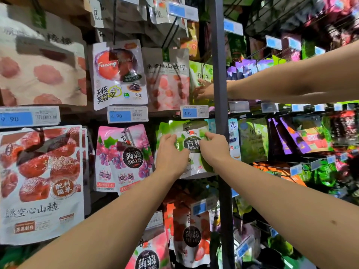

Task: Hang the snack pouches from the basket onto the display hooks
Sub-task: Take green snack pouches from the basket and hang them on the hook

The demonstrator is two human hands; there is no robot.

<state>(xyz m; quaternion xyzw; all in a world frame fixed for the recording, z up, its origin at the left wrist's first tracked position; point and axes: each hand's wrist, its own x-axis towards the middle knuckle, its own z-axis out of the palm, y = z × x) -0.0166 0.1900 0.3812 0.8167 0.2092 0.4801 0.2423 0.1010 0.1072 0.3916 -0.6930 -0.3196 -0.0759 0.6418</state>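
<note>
A green jelly pouch [191, 133] with a dark round label hangs in the middle row of the display, just under a 4.90 price tag [194, 112]. My left hand [171, 152] grips its left side, fingers curled over the upper edge. My right hand [214, 147] holds its right side, thumb across the front near the label. The hook behind the pouch top is hidden. The basket is out of view.
Another person's arm reaches in from the right, hand [204, 90] on a green pouch [200, 74] one row up. A grey upright post [220, 105] runs beside my right hand. Pink grape pouches [124, 156] hang left; a red pouch [191, 235] below.
</note>
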